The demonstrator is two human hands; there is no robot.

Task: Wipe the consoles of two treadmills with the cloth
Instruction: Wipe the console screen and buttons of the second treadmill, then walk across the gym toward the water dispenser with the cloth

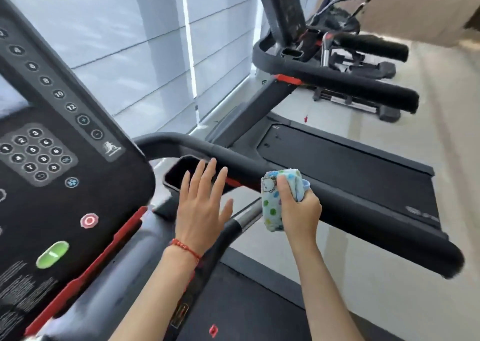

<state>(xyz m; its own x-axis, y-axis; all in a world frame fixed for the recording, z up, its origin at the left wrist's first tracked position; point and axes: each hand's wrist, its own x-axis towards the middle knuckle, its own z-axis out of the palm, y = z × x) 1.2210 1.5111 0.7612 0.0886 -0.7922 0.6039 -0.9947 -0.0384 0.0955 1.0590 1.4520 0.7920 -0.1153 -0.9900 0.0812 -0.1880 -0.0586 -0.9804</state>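
The near treadmill's black console (59, 159) fills the left side, with number keys, a red stop button and a green start button. My right hand (298, 208) is shut on a bunched light-blue cloth (272, 200) with coloured dots, held against the near treadmill's right padded handrail (363, 210). My left hand (202, 203) hovers open, fingers spread, over the cup holder (179, 174) just right of the console. The second treadmill's console (283, 8) stands at the top centre, seen edge-on.
The second treadmill's belt (345, 169) and handrail (363, 86) lie beyond the near rail. An exercise bike (345, 21) stands at the far right. Window blinds (130, 42) cover the wall ahead. A short grip bar (233, 226) sits below my left hand.
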